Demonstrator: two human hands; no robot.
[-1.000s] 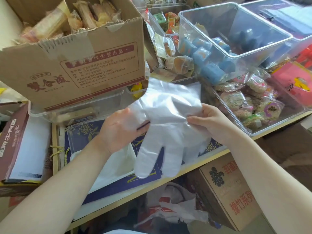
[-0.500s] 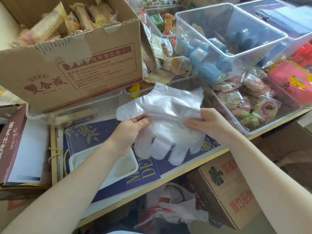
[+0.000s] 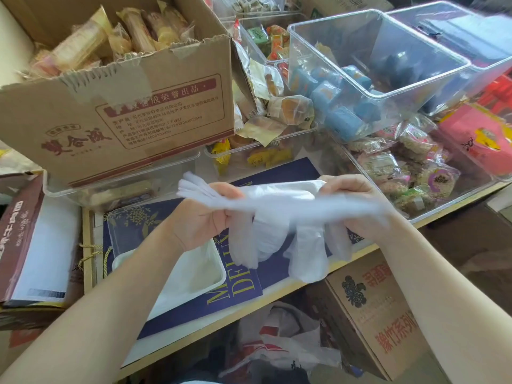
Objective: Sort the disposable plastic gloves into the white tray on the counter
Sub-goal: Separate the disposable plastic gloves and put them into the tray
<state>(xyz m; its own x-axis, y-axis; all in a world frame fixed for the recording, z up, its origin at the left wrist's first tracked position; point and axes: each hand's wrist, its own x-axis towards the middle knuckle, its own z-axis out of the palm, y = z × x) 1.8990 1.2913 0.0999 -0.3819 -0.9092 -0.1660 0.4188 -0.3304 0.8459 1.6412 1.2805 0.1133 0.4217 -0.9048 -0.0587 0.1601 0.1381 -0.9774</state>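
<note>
1. Head view, edges and open room: the pale wooden front edge of the counter (image 3: 277,300) is seen running from near left up to far right. Behind the hands, the working space is closed off by a brown cardboard box of wrapped snacks (image 3: 124,106) at the far left and by clear plastic bins of wrapped sweets (image 3: 415,176) at the right. The hands are held in the gap between these and the counter's front edge.

2. Head view, surface and room: a dark blue printed sheet with yellow lettering (image 3: 235,289) is spread on the counter. The shallow white rectangular tray (image 3: 210,275) lies on it at the near left, partly hidden by the left forearm. A brown carton with red characters (image 3: 374,314) and crumpled white bags (image 3: 285,347) are seen below the counter.

3. Head view, the task's thing: a bundle of thin translucent disposable plastic gloves (image 3: 277,217) is held stretched level above the blue sheet, to the right of and above the tray and not touching it. Its cuff end is gripped in the curled fingers of the left hand (image 3: 202,217), with loose edges sticking out beyond the thumb. The other end is gripped by the right hand (image 3: 357,206), whose fingers are curled round the film. The gloves' finger parts hang down between the hands, blurred by motion.
</note>
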